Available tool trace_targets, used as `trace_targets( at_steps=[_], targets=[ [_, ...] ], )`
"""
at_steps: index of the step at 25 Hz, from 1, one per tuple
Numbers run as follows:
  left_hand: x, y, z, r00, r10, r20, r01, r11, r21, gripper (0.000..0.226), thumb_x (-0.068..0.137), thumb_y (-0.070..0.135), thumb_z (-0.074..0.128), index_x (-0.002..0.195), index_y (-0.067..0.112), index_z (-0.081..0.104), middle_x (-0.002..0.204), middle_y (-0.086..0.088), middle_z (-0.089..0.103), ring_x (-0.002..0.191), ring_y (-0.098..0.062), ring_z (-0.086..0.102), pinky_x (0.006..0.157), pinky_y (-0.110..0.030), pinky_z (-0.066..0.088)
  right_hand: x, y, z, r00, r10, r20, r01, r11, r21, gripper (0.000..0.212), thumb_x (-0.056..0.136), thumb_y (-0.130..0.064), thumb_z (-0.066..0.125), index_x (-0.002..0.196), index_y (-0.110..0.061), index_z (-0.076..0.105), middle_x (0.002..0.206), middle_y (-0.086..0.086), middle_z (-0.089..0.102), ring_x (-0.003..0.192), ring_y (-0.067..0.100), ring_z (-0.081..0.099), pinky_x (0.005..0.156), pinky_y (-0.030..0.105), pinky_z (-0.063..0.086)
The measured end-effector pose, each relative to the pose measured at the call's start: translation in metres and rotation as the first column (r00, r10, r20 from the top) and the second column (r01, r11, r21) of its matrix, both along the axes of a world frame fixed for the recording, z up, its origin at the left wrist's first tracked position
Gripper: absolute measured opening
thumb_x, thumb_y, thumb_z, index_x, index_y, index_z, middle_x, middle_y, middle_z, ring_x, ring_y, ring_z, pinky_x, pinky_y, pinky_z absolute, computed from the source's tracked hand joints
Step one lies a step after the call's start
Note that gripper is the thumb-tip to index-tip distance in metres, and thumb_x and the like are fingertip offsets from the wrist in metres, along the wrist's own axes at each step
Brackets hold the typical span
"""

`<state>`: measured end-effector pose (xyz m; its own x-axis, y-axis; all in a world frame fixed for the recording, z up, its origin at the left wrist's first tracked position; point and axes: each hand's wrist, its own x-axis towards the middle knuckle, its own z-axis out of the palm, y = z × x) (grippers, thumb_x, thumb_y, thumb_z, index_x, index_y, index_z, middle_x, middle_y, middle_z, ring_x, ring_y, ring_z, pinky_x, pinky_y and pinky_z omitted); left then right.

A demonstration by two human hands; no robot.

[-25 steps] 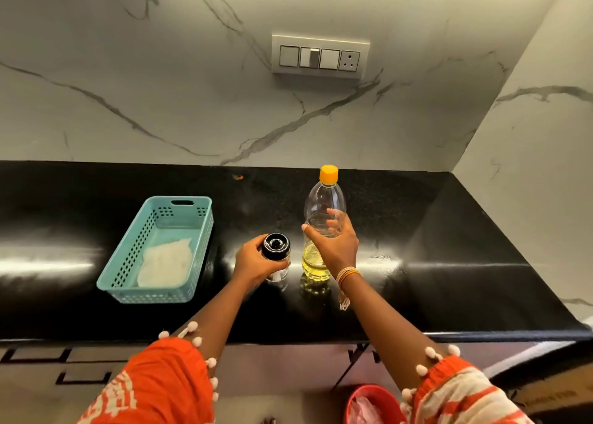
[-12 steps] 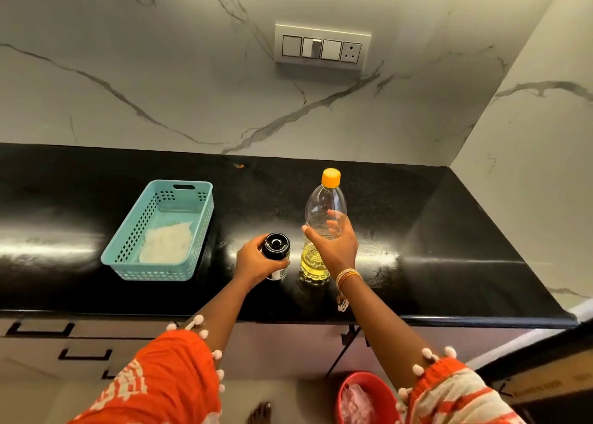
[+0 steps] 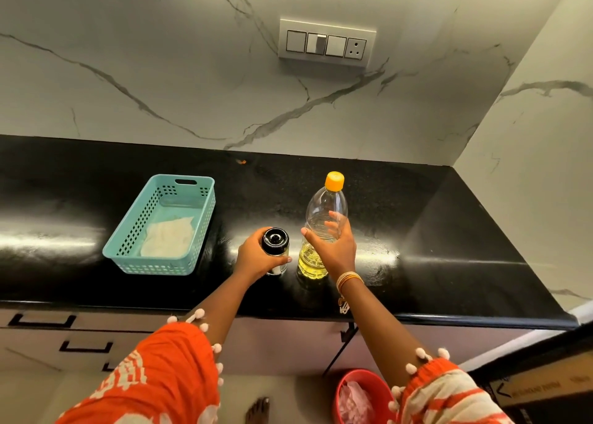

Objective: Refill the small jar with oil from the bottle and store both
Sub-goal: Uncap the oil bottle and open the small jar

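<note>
Gripping the small glass jar point(image 3: 275, 251) with the left hand point(image 3: 256, 256), the right hand point(image 3: 333, 250) wraps the light, squashy bottle point(image 3: 322, 231) mid-body, both likely oil-slick.

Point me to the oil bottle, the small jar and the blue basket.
oil bottle point(image 3: 324, 205), head view, on the clear upper body below the orange cap.
small jar point(image 3: 275, 240), head view, on its black lid.
blue basket point(image 3: 113, 253), head view, on the near left corner of its rim.
</note>
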<state>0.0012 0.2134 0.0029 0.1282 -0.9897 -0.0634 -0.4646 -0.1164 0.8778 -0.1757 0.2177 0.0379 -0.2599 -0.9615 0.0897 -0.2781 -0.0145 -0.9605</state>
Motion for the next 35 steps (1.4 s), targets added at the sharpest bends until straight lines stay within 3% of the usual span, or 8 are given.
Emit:
trace_targets(
  at_steps=[4, 11, 15, 19, 22, 27, 32, 35],
  targets=[
    [-0.007, -0.002, 0.019, 0.994, 0.082, -0.068, -0.08, 0.996, 0.031, 0.097, 0.056, 0.039, 0.091, 0.139, 0.02, 0.044, 0.135, -0.01, 0.055, 0.124, -0.024, 0.053, 0.097, -0.035, 0.045, -0.005, 0.004, 0.006, 0.996, 0.077, -0.034, -0.076, 0.997, 0.033, 0.082, 0.063, -0.053, 0.075, 0.132, -0.027, 0.038, 0.129, 0.0, 0.046, 0.119, 0.016, 0.049, 0.102, 0.042, 0.046],
    [-0.027, -0.013, 0.072, 0.997, 0.012, -0.072, -0.024, 0.986, -0.164, 0.061, 0.073, 0.043, 0.079, 0.125, 0.019, 0.059, 0.124, -0.007, 0.064, 0.117, -0.019, 0.059, 0.099, -0.039, 0.049, -0.024, 0.017, 0.048, 0.992, 0.116, -0.052, -0.12, 0.991, -0.064, 0.075, 0.07, -0.032, 0.055, 0.14, -0.019, 0.033, 0.135, 0.008, 0.039, 0.123, 0.02, 0.043, 0.102, 0.04, 0.042],
    [-0.048, -0.025, 0.112, 0.979, -0.053, -0.199, 0.011, 0.978, -0.206, 0.033, 0.086, 0.024, 0.068, 0.117, 0.014, 0.063, 0.112, -0.01, 0.069, 0.104, -0.02, 0.065, 0.094, -0.038, 0.052, -0.034, 0.006, 0.086, 0.995, 0.053, -0.081, -0.067, 0.981, -0.183, 0.043, 0.081, -0.023, 0.065, 0.122, -0.015, 0.054, 0.125, 0.008, 0.053, 0.111, 0.015, 0.049, 0.095, 0.033, 0.045],
    [-0.063, -0.034, 0.13, 0.941, -0.252, -0.226, 0.21, 0.958, -0.196, 0.053, 0.076, 0.027, 0.073, 0.125, 0.013, 0.058, 0.121, -0.013, 0.064, 0.115, -0.026, 0.06, 0.101, -0.046, 0.049, -0.041, -0.01, 0.119, 0.984, -0.014, -0.175, -0.026, 0.973, -0.229, 0.019, 0.084, -0.019, 0.068, 0.1, -0.009, 0.067, 0.092, 0.005, 0.066, 0.083, 0.012, 0.061, 0.082, 0.031, 0.056],
    [-0.068, -0.038, 0.129, 0.921, -0.317, -0.225, 0.284, 0.944, -0.167, 0.058, 0.075, 0.018, 0.079, 0.127, 0.013, 0.055, 0.125, -0.014, 0.062, 0.118, -0.03, 0.058, 0.102, -0.048, 0.048, -0.043, -0.02, 0.135, 0.953, 0.079, -0.292, -0.13, 0.979, -0.159, 0.025, 0.08, -0.028, 0.074, 0.095, -0.008, 0.07, 0.083, 0.006, 0.069, 0.076, 0.016, 0.065, 0.073, 0.024, 0.057],
    [-0.082, -0.03, 0.128, 0.944, -0.281, -0.174, 0.25, 0.952, -0.178, 0.03, 0.078, 0.026, 0.078, 0.104, 0.02, 0.066, 0.094, 0.0, 0.069, 0.101, -0.025, 0.067, 0.088, -0.037, 0.055, -0.041, -0.026, 0.148, 0.886, 0.18, -0.428, -0.245, 0.964, -0.101, 0.031, 0.076, -0.034, 0.077, 0.092, -0.008, 0.071, 0.08, 0.004, 0.067, 0.073, 0.012, 0.063, 0.063, 0.014, 0.05],
    [-0.086, -0.026, 0.115, 0.948, -0.286, -0.139, 0.24, 0.931, -0.275, 0.048, 0.079, 0.032, 0.077, 0.122, 0.018, 0.061, 0.117, -0.006, 0.069, 0.114, -0.023, 0.063, 0.096, -0.041, 0.053, -0.043, -0.029, 0.152, 0.841, 0.19, -0.506, -0.265, 0.961, -0.081, 0.029, 0.077, -0.03, 0.077, 0.091, -0.006, 0.071, 0.08, 0.004, 0.065, 0.069, 0.012, 0.06, 0.059, 0.012, 0.047],
    [-0.086, -0.027, 0.112, 0.954, -0.271, -0.131, 0.224, 0.931, -0.29, 0.048, 0.079, 0.036, 0.076, 0.122, 0.019, 0.061, 0.115, -0.006, 0.07, 0.111, -0.022, 0.065, 0.094, -0.043, 0.054, -0.044, -0.03, 0.156, 0.8, 0.215, -0.561, -0.322, 0.941, -0.099, 0.026, 0.078, -0.027, 0.076, 0.09, -0.004, 0.072, 0.081, 0.008, 0.068, 0.067, 0.011, 0.059, 0.059, 0.011, 0.046]
  ],
)
